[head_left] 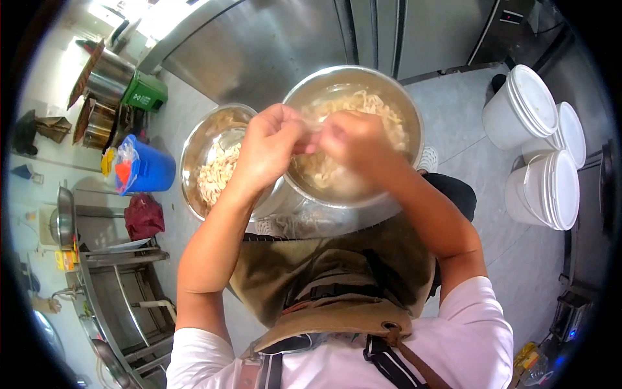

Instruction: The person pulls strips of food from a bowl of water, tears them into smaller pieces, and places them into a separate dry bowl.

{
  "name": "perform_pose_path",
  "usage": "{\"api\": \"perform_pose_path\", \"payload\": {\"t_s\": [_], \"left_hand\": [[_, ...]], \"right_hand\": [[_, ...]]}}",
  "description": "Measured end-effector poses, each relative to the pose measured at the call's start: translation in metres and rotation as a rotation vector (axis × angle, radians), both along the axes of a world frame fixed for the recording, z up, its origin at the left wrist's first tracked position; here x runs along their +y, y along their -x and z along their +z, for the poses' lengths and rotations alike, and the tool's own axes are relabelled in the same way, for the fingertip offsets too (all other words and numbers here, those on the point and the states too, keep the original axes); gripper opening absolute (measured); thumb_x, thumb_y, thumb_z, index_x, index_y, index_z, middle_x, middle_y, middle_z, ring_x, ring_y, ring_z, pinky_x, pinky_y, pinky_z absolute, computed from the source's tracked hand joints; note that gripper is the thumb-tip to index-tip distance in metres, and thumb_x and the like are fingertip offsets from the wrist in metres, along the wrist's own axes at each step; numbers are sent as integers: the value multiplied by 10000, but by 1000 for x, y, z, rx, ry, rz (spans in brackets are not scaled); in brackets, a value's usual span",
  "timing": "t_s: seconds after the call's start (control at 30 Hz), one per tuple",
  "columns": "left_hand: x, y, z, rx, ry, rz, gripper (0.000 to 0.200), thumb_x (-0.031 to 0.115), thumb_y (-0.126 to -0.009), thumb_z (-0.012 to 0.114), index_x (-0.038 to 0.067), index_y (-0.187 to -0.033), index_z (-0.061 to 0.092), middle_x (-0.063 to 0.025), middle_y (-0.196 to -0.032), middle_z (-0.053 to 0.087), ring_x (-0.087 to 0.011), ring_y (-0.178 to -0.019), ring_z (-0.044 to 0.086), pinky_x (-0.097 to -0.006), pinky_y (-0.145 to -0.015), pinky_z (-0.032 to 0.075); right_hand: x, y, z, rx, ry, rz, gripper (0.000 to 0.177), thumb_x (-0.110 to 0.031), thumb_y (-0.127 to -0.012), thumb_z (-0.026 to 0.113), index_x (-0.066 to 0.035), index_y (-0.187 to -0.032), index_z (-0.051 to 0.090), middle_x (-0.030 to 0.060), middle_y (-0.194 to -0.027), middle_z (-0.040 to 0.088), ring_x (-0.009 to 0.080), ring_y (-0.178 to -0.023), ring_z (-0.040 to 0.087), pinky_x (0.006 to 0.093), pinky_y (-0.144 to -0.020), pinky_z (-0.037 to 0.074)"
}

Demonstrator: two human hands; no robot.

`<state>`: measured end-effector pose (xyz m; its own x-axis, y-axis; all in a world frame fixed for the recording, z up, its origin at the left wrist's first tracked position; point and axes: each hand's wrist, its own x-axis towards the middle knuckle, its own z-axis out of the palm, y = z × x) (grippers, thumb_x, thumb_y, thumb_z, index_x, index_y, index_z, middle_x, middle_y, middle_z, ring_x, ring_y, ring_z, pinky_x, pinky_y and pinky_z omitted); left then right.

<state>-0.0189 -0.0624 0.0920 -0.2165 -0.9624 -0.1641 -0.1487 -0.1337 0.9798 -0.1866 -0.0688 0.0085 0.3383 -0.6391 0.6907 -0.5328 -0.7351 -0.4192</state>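
Note:
My left hand (pixel 275 139) is above the gap between two metal bowls, its thumb and fingers pinched together. Close against it, my right hand (pixel 355 141) is curled and smeared by motion, over the larger bowl. Something small and pale seems to be between the fingertips, too blurred to name. The larger steel bowl (pixel 414 123) contains cloudy water with pale, soft strips of food (pixel 369 104) in it. To the left stands a smaller steel bowl (pixel 188 152), holding a heap of similar pale strips (pixel 219 172). My left forearm partly covers it.
White lidded buckets (pixel 528 107) stand on the floor at right. A blue bin (pixel 152 167), a green bin (pixel 146 91) and a dark red bag (pixel 144 216) are on the left. Steel cabinet doors (pixel 259 52) rise behind the bowls. A brown apron (pixel 324 266) covers my lap.

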Motion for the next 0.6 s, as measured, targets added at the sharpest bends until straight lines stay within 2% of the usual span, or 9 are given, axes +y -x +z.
{"api": "perform_pose_path", "payload": {"t_s": [0.03,0.1,0.17,0.23,0.33,0.43,0.53,0.6], "left_hand": [[0,-1,1,3,-11,-1,98,62,-883,510,-35,-872,512,-156,-831,649,-187,-731,653,-274,-660,543],[-2,-2,-1,112,-84,34,78,42,-874,503,-36,-880,510,-173,-853,653,-215,-774,671,-291,-678,560],[-3,-4,-2,174,-139,56,67,25,-866,493,-37,-886,508,-194,-874,655,-243,-810,683,-304,-692,574],[-4,-5,-2,191,-180,67,64,13,-859,479,-36,-889,504,-218,-895,654,-272,-841,689,-314,-704,583],[-5,-7,0,226,-193,60,78,17,-860,449,-36,-891,498,-249,-908,650,-284,-825,689,-312,-695,584],[-6,-8,-5,233,-167,67,128,58,-856,403,-9,-965,415,-283,-919,619,-351,-815,674,-385,-748,579],[-5,-10,-11,343,-219,51,176,93,-864,399,10,-1019,387,-312,-989,584,-395,-888,644,-451,-813,556],[-4,-11,-14,439,-250,82,201,120,-878,392,18,-1050,368,-323,-1017,558,-421,-933,614,-490,-841,536]], "right_hand": [[-1,0,-4,-58,-90,14,157,-58,-795,565,-25,-891,684,63,-734,616,145,-651,589,287,-551,484],[2,1,0,-173,-249,30,182,-152,-772,647,-51,-921,674,87,-805,648,193,-707,629,318,-626,511],[7,0,6,-315,-493,31,201,-165,-776,664,-45,-936,668,94,-826,666,191,-714,645,316,-650,522],[9,-2,13,-483,-823,16,168,-99,-806,616,-6,-935,668,85,-797,672,139,-673,637,278,-623,517],[6,-4,6,-761,-939,172,166,-41,-828,538,42,-900,663,79,-765,671,94,-645,618,241,-598,507],[2,-5,-3,-946,-1037,271,153,-27,-835,533,43,-880,661,80,-771,666,109,-645,624,235,-588,507],[7,-11,-4,-1021,-993,176,148,-12,-841,517,40,-854,655,87,-774,663,109,-631,620,228,-572,504],[5,-9,-13,-936,-869,103,143,-12,-846,514,36,-863,648,89,-770,656,110,-629,618,229,-570,504]]}}
